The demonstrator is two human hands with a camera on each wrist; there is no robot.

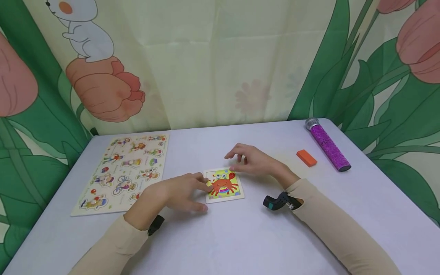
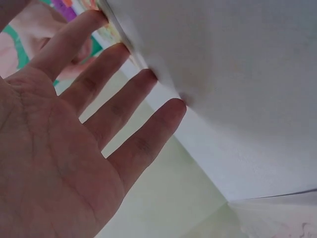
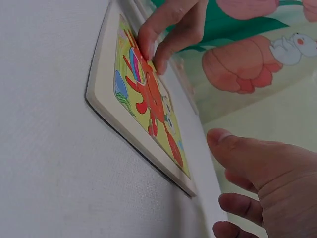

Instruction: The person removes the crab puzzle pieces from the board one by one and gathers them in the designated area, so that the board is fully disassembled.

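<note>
A small square puzzle with a red crab on yellow lies flat on the table in the head view, its pieces set in a pale frame. From the left my left hand reaches over its edge, fingers spread, with fingertips on the picture; the right wrist view shows these fingertips on the crab. The left wrist view shows that palm with nothing gripped. Beside the puzzle's upper right corner, my right hand hovers with loosely bent fingers, holding nothing.
On the left lies a large picture board with several cartoon figures. An orange block and a purple glittery microphone lie at the right. Behind the white table hangs a printed curtain.
</note>
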